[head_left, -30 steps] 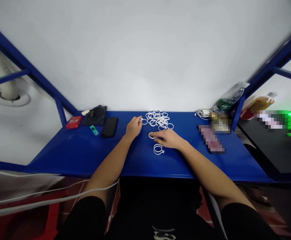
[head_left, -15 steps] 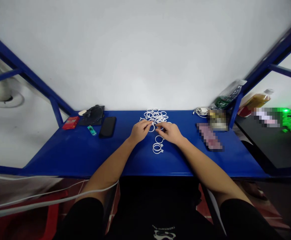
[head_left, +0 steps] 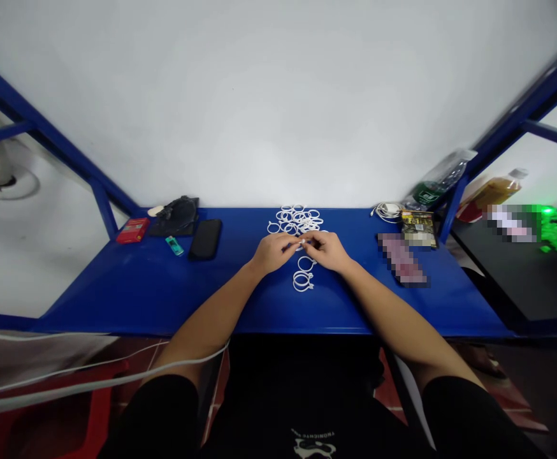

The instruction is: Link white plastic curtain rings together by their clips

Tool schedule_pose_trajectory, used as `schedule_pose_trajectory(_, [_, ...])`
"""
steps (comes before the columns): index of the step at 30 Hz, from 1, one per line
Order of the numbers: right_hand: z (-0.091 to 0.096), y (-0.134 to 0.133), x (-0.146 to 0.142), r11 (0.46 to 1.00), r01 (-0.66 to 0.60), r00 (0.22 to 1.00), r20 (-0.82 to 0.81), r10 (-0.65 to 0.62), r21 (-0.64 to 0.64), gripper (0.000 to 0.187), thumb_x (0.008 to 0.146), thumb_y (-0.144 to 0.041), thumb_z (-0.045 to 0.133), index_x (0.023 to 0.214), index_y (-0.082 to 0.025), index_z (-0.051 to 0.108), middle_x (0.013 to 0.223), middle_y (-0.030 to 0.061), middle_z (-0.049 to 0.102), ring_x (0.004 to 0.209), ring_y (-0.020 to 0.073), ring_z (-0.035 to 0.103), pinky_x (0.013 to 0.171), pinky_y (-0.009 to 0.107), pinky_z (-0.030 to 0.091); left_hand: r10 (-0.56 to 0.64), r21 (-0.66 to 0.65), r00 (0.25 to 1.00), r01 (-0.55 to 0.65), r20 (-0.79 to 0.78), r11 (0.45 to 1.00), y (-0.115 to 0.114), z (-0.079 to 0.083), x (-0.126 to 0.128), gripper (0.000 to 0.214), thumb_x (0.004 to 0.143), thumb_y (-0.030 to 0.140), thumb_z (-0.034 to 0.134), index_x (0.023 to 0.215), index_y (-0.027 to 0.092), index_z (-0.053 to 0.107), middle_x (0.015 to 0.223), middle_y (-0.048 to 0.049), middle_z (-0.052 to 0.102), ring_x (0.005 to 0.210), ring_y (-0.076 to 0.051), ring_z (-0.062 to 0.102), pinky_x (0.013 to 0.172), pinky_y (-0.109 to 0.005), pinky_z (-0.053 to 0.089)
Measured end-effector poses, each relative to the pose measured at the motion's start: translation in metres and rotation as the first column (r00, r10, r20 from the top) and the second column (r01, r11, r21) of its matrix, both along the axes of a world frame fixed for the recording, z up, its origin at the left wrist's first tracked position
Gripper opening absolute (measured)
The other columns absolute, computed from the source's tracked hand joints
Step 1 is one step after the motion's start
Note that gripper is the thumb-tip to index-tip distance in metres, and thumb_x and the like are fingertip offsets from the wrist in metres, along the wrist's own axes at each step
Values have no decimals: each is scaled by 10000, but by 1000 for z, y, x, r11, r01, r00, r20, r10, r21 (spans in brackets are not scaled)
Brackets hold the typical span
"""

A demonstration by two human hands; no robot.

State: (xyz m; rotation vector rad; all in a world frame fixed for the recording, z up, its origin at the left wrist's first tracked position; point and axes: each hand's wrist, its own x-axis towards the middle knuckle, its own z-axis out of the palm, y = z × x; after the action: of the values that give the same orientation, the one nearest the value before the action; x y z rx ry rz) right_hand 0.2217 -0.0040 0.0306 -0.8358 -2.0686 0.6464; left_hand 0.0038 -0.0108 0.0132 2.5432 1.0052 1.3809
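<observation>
My left hand (head_left: 274,251) and my right hand (head_left: 327,250) meet over the middle of the table. Their fingertips pinch one small white ring (head_left: 303,242) between them, and the fingers cover most of it. Just behind the hands lies a loose pile of several white rings (head_left: 300,220) with small tabs. Nearer to me, a single white ring (head_left: 306,264) rests by my right hand, with two overlapping white rings (head_left: 302,281) in front of it, their tabs facing right.
On the left of the blue table (head_left: 130,287) are a red box (head_left: 133,231), a teal lighter-like item (head_left: 174,245), a black phone (head_left: 205,239) and a black bag (head_left: 178,215). To the right lie a white cable (head_left: 386,212), a gold-black packet (head_left: 419,227) and a plastic bottle (head_left: 438,182).
My hands have come together, with the left hand and its white ring moving right to meet the right hand. The view has shifted slightly.
</observation>
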Motion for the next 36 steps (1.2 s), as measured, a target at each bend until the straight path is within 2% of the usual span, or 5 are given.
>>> schedule_pose_trajectory(19, [-4,5,0,995,57,994,-93,-65,-81,158,763,-163,563,772,-186,719,737,16,717,671,152,627,674,269,492,-10,-87,993,0,-119,996,-5,1,9,191,1006,326,624,970,221,779,831,-40,771,767,-167,707,790,-329,559])
schedule_pose_trajectory(22, [-1,9,6,998,12,996,-90,-18,-62,280,782,-158,544,948,-187,768,896,38,767,665,145,632,691,284,519,-6,-57,995,0,-102,998,-5,6,8,168,984,292,630,938,224,777,857,-47,780,804,-188,703,809,-364,550])
schedule_pose_trajectory(25, [3,16,19,997,71,997,-2,-71,18,418,821,-159,559,1191,-207,747,1154,72,769,738,159,667,743,311,550,-19,-74,994,11,-104,997,-5,10,3,168,963,265,634,885,232,779,846,-45,779,825,-196,699,830,-382,543])
schedule_pose_trajectory(30, [-1,38,50,939,323,901,264,-343,118,316,897,-182,555,1118,-181,780,1056,95,797,922,244,720,855,362,553,-146,-221,966,98,-211,970,-7,6,-1,161,952,332,678,988,248,812,818,-20,777,766,-174,701,786,-336,540])
schedule_pose_trajectory(36, [-9,54,71,932,355,840,413,-351,70,398,825,-99,581,1166,-190,766,1105,71,797,950,232,725,862,327,547,-124,-259,963,60,-237,964,-10,5,7,262,953,415,718,1134,242,792,955,-49,777,904,-207,712,893,-380,554])
